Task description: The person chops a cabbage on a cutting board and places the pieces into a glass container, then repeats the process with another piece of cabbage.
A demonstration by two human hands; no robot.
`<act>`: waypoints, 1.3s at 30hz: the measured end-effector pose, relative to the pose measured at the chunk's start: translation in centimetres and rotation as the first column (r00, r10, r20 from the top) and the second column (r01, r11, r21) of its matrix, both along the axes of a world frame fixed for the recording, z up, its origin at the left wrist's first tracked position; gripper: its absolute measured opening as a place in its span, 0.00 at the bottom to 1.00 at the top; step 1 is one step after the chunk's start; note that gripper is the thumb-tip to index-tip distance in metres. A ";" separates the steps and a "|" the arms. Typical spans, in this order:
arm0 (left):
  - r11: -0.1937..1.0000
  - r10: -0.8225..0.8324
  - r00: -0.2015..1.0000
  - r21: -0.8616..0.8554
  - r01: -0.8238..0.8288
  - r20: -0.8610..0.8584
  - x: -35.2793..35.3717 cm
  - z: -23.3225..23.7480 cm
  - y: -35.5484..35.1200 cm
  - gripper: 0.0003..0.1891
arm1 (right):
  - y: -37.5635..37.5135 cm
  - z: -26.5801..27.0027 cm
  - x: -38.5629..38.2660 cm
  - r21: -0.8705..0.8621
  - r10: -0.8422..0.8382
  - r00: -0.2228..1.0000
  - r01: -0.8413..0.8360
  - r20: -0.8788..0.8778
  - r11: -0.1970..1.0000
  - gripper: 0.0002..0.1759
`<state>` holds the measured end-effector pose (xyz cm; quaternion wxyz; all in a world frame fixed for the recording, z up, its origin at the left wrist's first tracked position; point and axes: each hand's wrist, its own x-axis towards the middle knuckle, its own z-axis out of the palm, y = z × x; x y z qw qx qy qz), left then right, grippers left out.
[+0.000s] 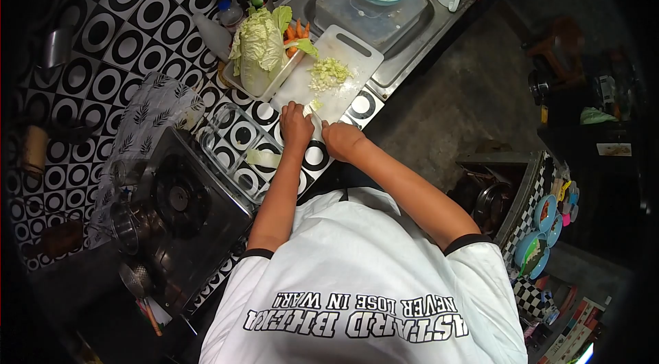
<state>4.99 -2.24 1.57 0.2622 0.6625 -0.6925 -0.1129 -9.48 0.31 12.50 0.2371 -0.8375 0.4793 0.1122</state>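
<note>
Slicing is prob. in hand: finely chopped pale-green veg (330, 74) is heaped mid-board on the white plastic cutting board (362, 74), set on the b/w circle-patterned tiled tabletop (362, 104). L hand (297, 125) is laid at the board's near end, fingers curled; R hand (341, 140) is held just beside, fingers bent. What's pinched by either can't be told. For a further cut, L fingers should be kept tucked.
</note>
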 end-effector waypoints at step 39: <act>0.996 -0.013 0.999 0.088 0.010 0.032 1.2 0.0 0.3 0.18 | 3.8 -4.3 -4.9 -0.095 -0.071 0.979 0.090 0.190 0.991 0.33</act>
